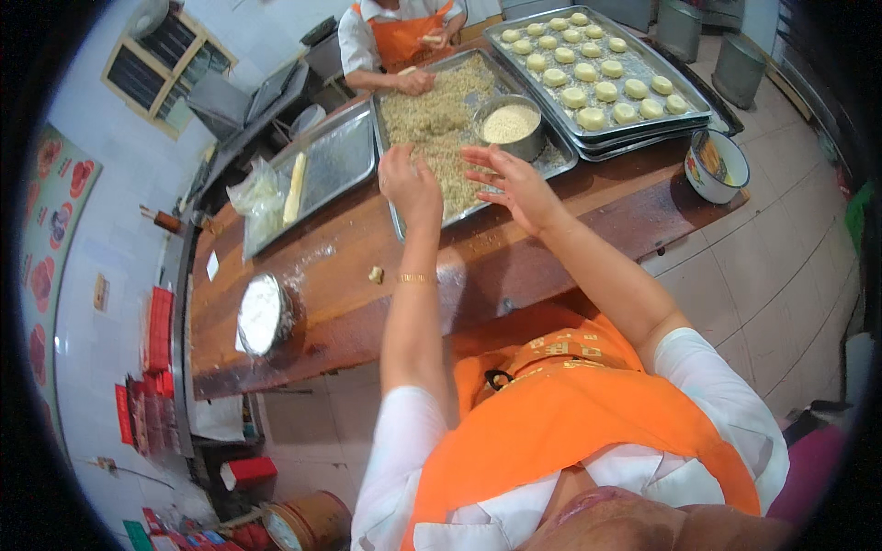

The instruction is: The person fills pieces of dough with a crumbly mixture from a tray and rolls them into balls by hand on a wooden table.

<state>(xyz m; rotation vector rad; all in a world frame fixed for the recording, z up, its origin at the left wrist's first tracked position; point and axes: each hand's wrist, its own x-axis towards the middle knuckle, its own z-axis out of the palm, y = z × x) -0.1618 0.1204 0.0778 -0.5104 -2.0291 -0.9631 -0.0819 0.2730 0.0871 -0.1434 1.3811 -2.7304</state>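
Both my hands are raised over the near part of a metal tray (559, 165) spread with a crumbly, pale brown mixture (432, 110). My right hand (516, 188) is open, fingers spread, and I see nothing in it. Facing it a short way off is my left hand (411, 188); its fingers point up and look loosely apart, though its palm is partly hidden. A round metal pot (525, 147) of pale, seed-like grains stands in the tray, just beyond my right hand.
Stacked trays (643, 133) with rows of round pale cakes (588, 72) stand at the far right, near an enamel bowl (717, 167). On the left are a tray (340, 151) with a dough strip (295, 188) and a flour container (261, 314). Across the table, a co-worker's hand (415, 83) touches the mixture.
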